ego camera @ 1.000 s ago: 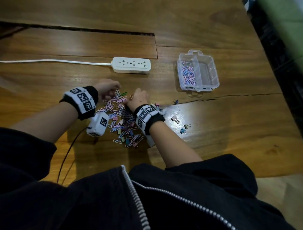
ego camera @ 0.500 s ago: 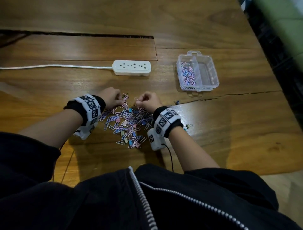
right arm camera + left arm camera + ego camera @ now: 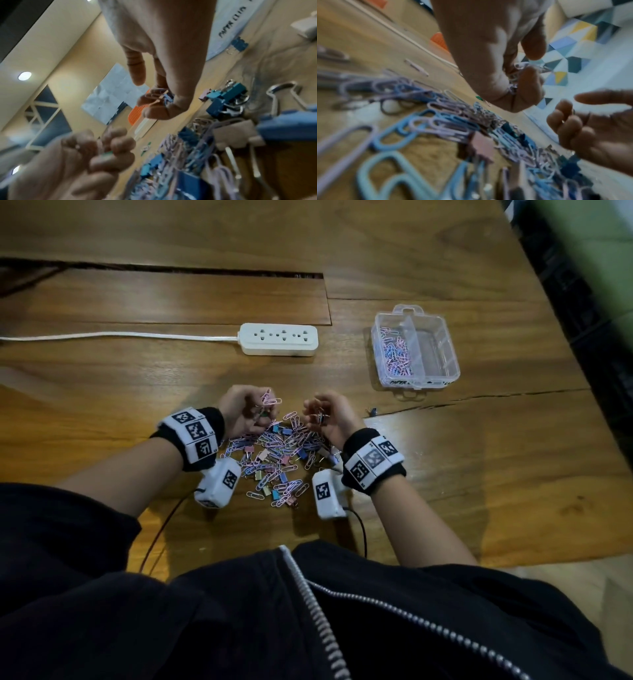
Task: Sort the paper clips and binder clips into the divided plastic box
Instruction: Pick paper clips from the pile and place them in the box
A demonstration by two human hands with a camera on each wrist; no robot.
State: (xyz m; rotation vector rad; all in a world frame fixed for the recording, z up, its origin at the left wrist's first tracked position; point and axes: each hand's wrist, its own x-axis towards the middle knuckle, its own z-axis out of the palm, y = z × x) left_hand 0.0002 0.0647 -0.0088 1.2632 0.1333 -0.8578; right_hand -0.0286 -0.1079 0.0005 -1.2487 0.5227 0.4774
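I have both hands raised just above the heap of clips (image 3: 274, 460) on the wooden bench (image 3: 479, 474), near its front edge. My left hand (image 3: 239, 412) has its fingers (image 3: 530, 86) curled round a small bunch of pink paper clips (image 3: 270, 400), some of them sticking out past the knuckles; something green shows between those fingers in the right wrist view. My right hand (image 3: 330, 417) pinches a few clips (image 3: 159, 94) between thumb and curled fingers (image 3: 135, 70); they look like pink and blue paper clips, though I cannot make out each one.

The heap below mixes pink and blue paper clips with blue, pink and tan binder clips (image 3: 228, 97). The clear plastic box (image 3: 416, 350) stands well off to the right and further back; its left compartment holds a layer of paper clips (image 3: 395, 354). One blue binder clip (image 3: 373, 410) lies alone between the heap and the box. A white power strip (image 3: 279, 339) lies behind the heap, its cord running off to the left.
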